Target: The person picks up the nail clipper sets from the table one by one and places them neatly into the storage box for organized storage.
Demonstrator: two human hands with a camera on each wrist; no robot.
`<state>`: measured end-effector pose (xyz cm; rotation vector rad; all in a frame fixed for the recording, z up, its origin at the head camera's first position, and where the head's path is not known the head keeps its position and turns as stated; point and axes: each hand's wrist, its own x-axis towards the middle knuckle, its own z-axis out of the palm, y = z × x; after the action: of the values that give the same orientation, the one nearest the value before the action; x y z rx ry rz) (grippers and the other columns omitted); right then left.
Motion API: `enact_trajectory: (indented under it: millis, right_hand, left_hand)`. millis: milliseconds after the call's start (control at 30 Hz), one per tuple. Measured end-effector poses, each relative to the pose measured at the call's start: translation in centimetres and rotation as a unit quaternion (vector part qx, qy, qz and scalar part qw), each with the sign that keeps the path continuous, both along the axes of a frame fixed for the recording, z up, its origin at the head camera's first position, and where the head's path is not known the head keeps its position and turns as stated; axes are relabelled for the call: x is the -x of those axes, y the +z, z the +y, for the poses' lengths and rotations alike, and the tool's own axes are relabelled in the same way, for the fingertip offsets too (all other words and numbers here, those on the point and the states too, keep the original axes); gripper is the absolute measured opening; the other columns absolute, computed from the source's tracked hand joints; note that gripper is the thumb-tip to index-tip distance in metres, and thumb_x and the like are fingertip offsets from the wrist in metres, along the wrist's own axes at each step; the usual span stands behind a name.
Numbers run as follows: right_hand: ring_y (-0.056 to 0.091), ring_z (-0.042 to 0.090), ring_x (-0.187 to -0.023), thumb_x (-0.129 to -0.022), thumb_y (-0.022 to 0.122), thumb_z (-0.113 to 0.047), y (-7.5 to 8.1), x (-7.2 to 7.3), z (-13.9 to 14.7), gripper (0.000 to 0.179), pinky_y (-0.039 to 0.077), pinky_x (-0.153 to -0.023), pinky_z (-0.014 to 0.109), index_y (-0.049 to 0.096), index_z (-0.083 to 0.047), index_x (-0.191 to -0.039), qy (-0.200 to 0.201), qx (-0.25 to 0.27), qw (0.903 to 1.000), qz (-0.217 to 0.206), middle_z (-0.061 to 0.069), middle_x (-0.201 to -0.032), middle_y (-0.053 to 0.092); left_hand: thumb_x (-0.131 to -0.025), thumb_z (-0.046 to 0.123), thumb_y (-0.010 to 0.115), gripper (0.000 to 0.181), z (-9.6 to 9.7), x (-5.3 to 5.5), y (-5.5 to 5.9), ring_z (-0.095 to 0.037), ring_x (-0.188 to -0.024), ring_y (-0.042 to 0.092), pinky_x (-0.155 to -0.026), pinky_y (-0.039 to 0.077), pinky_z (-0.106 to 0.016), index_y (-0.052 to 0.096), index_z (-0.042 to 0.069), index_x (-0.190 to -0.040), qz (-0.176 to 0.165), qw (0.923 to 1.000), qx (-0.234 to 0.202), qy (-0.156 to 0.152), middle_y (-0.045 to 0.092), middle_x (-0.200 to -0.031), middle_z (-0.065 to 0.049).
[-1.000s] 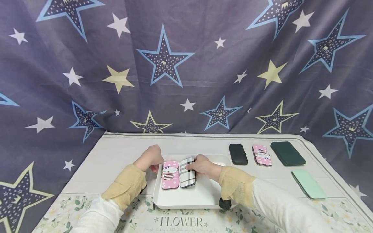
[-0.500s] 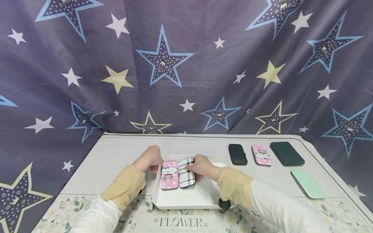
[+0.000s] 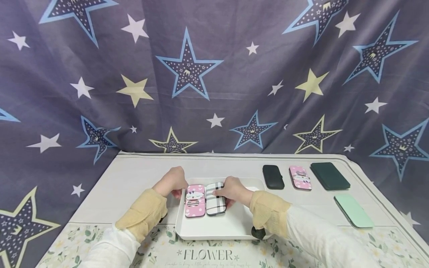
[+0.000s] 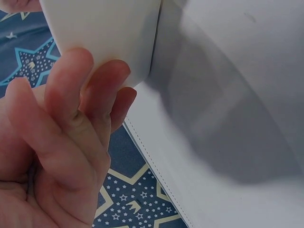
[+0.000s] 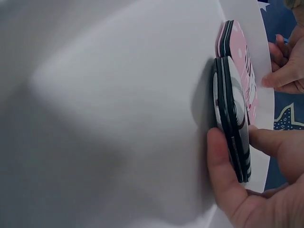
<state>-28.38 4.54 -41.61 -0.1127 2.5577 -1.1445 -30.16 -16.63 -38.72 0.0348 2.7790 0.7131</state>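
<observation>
My right hand (image 3: 236,191) grips a black-and-white plaid clasp case (image 3: 214,205) by its right side, thumb on top and a finger along its edge. In the right wrist view the plaid case (image 5: 231,107) lies close along a pink case (image 5: 243,59), inside the white tray (image 5: 118,95). That pink cartoon case (image 3: 195,209) sits by the tray's left wall. At the left rim, my left hand (image 3: 173,181) holds the white tray (image 3: 214,229); its bent fingers (image 4: 69,85) press the outer wall in the left wrist view.
To the right of the tray lie a black case (image 3: 273,177), another pink case (image 3: 301,178), a dark green case (image 3: 330,176) and a mint green case (image 3: 353,211). A star-patterned curtain (image 3: 214,104) hangs behind the table (image 3: 144,167).
The plaid case has shifted very slightly and sits a little straighter beside the pink one, still in my right hand's grip. My left hand stays at the tray's rim.
</observation>
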Motion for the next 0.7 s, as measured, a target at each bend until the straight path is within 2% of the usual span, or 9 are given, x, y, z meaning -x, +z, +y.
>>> enact_trajectory:
  millis: [233,433,700]
  right_hand:
    - [0.065,0.027,-0.047,-0.08,0.074,-0.017,0.08,-0.39,-0.11,0.029,0.058,-0.044,0.034,0.053,0.003,-0.08,0.002,-0.013,0.9999,0.007,0.014,-0.06,0.061]
    - [0.066,0.029,-0.048,-0.079,0.075,-0.017,0.29,-0.61,0.06,0.029,0.057,-0.043,0.032,0.054,0.003,-0.08,0.009,-0.032,0.9992,0.023,0.014,-0.058,0.06]
    - [0.066,0.026,-0.049,-0.08,0.074,-0.011,0.26,-0.7,0.26,0.02,0.058,-0.046,0.03,0.059,0.002,-0.079,0.02,-0.02,0.9995,0.014,0.014,-0.057,0.063]
  left_hand:
    - [-0.074,-0.002,0.06,0.011,0.05,-0.12,0.18,-0.009,-0.029,0.048,-0.033,0.048,-0.019,0.059,-0.012,-0.078,0.001,1.0,0.006,-0.003,0.054,-0.04,-0.005]
    - [-0.073,-0.001,0.061,0.012,0.05,0.13,-0.22,-0.009,-0.028,0.048,-0.033,0.048,-0.019,0.059,-0.012,-0.079,0.003,1.0,0.007,-0.003,0.056,-0.042,-0.007]
    - [-0.073,-0.005,0.06,0.014,0.14,0.1,-0.3,-0.01,-0.029,0.049,-0.034,0.05,-0.02,0.058,-0.014,-0.083,-0.006,1.0,0.002,0.005,0.06,-0.047,-0.011]
